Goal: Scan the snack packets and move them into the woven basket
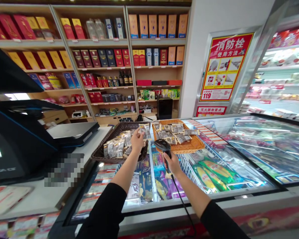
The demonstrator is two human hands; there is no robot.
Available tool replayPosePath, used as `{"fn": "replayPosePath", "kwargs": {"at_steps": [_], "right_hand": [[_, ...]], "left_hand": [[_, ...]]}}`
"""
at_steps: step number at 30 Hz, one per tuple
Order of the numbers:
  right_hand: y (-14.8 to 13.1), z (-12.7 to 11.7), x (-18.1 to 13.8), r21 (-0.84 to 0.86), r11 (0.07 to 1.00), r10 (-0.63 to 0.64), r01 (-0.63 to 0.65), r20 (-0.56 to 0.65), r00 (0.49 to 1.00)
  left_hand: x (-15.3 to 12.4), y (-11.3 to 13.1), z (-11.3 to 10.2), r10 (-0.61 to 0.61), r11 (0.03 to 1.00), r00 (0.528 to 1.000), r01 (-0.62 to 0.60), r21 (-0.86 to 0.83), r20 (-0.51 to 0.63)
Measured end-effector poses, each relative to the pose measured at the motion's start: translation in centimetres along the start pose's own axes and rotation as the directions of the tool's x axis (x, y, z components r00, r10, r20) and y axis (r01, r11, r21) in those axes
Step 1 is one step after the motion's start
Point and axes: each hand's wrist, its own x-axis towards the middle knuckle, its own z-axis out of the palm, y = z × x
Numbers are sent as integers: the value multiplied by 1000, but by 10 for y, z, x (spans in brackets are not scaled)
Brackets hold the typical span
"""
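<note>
Above the freezer's glass lid [251, 146], the left hand [137, 142] pinches a snack packet [145, 131] by its lower edge, fingers closed narrow on it and holding it upright. Just right of and below those fingers, the right hand [173, 163] wraps its fingers around the grip of a barcode scanner [162, 146]. The scanner's head is near the packet but apart from it. A dark basket [109, 136] of similar packets sits under and left of the left fingers. An orange wicker tray [190, 146] with more packets lies beyond the right fingers. The scanner's cable [183, 200] trails back beside the right forearm.
</note>
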Motion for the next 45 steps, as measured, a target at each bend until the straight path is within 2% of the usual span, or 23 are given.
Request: {"fn": "replayPosePath", "kwargs": {"at_steps": [2,5,8,11,14,17,22,24,27,32,36,41,43,45], "right_hand": [[-3,2,4,44,999,14,-14,-2,1000],[-7,9,9,91,996,24,-20,-34,999],[-10,16,10,134,990,51,-41,-75,996],[-10,16,10,147,988,57,-46,-68,996],[-13,1,14,127,992,18,-7,-86,996],[-17,-30,22,66,997,-20,31,-168,986],[-12,-87,27,-30,999,-40,31,-389,920],[-5,-100,24,-55,998,-46,24,-425,904],[6,-105,19,-60,998,-20,-4,-400,916],[13,-102,18,14,1000,4,1,-397,918],[10,-101,18,49,999,31,-15,-343,939],[7,-99,13,46,999,13,4,-368,930],[4,-97,11,29,1000,0,12,-377,926],[1,-93,9,21,1000,-11,20,-349,937]], "left_hand": [[1,7,-18,52,986,994,-35,166,-101],[1,12,-48,156,874,975,-61,482,-159],[-3,10,-64,186,776,979,-94,624,-85],[-9,8,-58,224,763,974,-197,615,34],[-12,14,-32,289,777,942,-335,533,170],[-12,23,8,278,799,896,-416,435,346],[-15,31,84,195,773,752,-514,373,630],[-16,29,108,132,735,704,-541,408,697],[-16,24,131,48,656,678,-575,489,733],[-14,20,140,36,559,687,-616,555,726],[-16,24,138,57,573,727,-585,574,684],[-18,26,130,84,695,790,-483,532,607],[-17,26,123,109,781,812,-427,456,573],[-12,25,115,128,881,855,-331,339,502]]}}
